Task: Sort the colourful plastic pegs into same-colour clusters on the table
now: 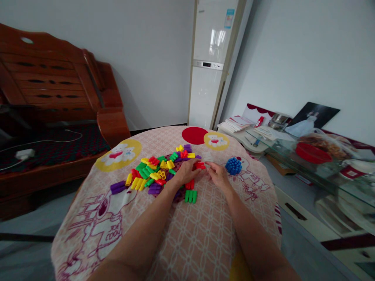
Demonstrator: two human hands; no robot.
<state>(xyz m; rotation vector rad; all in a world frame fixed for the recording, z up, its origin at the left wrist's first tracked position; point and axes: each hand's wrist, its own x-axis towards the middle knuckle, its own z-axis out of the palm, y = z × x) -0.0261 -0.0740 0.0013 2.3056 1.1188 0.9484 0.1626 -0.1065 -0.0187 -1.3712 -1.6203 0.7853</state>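
Observation:
My left hand (187, 172) is closed around a red plastic tube block (200, 166), its fingers above and thumb below. Close to the block's right end is my right hand (217, 174), fingertips stretched toward it and somewhat apart; whether they touch it is too small to tell. Just below my left hand lie another red block (190, 184) and a green block (191, 196) made of joined tubes. To the right of my right hand stands a round cluster of blue tube pieces (233, 166). A loose pile of yellow, green, red and purple blocks (155, 171) spreads out on the left, partly hidden by my left wrist.
A patterned cloth covers the round table (187, 242). A wooden bench (52, 105) stands at left and a tall white air conditioner (206, 78) behind. At right, a glass-topped cabinet (293, 168) carries papers (236, 123), a photo (312, 117) and a red bowl (313, 153).

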